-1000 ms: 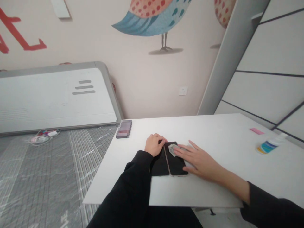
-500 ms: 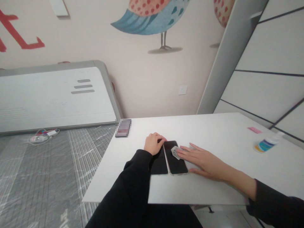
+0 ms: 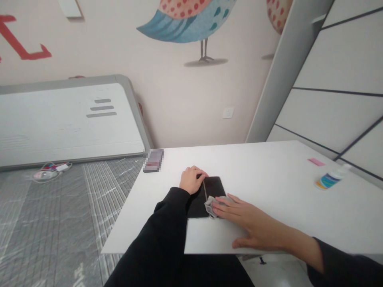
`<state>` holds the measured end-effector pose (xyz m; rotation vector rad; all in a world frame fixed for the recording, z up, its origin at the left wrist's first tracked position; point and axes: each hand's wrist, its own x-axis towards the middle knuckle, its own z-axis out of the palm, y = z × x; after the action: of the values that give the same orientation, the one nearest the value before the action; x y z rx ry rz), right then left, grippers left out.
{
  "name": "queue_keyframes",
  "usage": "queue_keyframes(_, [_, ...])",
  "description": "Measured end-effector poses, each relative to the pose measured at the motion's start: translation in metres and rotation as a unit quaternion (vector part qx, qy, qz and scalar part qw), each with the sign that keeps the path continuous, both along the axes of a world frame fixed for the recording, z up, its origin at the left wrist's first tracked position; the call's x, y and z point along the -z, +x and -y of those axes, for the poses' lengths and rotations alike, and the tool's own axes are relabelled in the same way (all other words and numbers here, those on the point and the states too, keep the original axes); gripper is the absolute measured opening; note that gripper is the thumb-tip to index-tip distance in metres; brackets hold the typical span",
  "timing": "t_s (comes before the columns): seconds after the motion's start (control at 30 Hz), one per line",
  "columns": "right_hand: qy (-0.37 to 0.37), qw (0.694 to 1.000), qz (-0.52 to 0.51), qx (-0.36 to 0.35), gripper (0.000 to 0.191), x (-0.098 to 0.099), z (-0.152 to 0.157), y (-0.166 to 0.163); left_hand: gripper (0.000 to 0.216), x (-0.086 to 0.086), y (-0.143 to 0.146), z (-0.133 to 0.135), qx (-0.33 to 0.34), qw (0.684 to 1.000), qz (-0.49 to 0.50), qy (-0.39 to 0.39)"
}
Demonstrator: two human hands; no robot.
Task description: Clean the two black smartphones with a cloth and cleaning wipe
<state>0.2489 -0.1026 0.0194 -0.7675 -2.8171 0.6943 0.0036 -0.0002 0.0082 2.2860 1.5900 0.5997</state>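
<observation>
Two black-screened phones lie side by side on the white table: the left phone (image 3: pixel 197 207) and the right phone (image 3: pixel 214 184). My left hand (image 3: pixel 191 180) rests over the upper part of the left phone with fingers curled, its fingertips at the top edge where the two meet. A crumpled grey cloth (image 3: pixel 211 204) covers the lower part of the right phone. Pressing that cloth down is my right hand (image 3: pixel 251 223), its fingers extended over it and its thumb spread apart. The right phone's lower end is hidden.
A white bottle with a coloured label (image 3: pixel 330 179) and a pink slip (image 3: pixel 316 162) are at the table's right. At its far left corner lies a blurred-out box-like item (image 3: pixel 153 160). Cables (image 3: pixel 52 171) lie on the plastic-covered floor by a white board (image 3: pixel 68 119).
My right hand and the cloth have slid down the right phone toward me and slightly left. My left hand stays put on the phone. The whole view has shifted slightly.
</observation>
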Motion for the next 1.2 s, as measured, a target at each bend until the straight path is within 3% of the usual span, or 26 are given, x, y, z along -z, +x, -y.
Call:
queue_keyframes(0.1, [0.034, 0.999, 0.010, -0.017, 0.078, 0.002, -0.003, 0.013, 0.026, -0.001, -0.001, 0.001, 0.001, 1.000, 0.003, -0.001])
queue_keyframes(0.2, [0.083, 0.996, 0.024, 0.027, 0.068, 0.007, -0.023, 0.018, 0.026, -0.001, -0.001, 0.001, 0.005, 1.000, 0.003, -0.001])
queue_keyframes(0.4, [0.102, 0.989, 0.033, 0.106, 0.068, 0.010, -0.057, -0.005, 0.025, 0.000, -0.002, 0.000, 0.006, 1.000, -0.002, 0.000])
queue_keyframes(0.6, [0.054, 0.996, 0.014, 0.069, 0.078, 0.002, -0.025, -0.023, 0.026, -0.001, -0.001, 0.000, 0.008, 1.000, -0.003, -0.002])
queue_keyframes(0.73, [0.025, 0.999, 0.008, 0.034, 0.080, -0.001, 0.007, -0.007, 0.027, -0.002, 0.000, 0.000, 0.010, 1.000, -0.001, -0.003])
queue_keyframes(0.83, [0.048, 0.998, 0.005, 0.030, 0.075, 0.002, 0.013, 0.010, 0.027, -0.002, 0.000, 0.000, 0.010, 1.000, -0.002, -0.003])
queue_keyframes(1.0, [0.114, 0.988, 0.023, 0.104, 0.059, 0.013, -0.016, 0.024, 0.027, -0.003, 0.000, 0.001, 0.012, 1.000, -0.002, -0.002])
queue_keyframes(1.2, [0.114, 0.977, 0.030, 0.180, 0.067, 0.009, -0.053, -0.013, 0.026, -0.002, -0.002, 0.000, 0.006, 1.000, -0.008, -0.001])
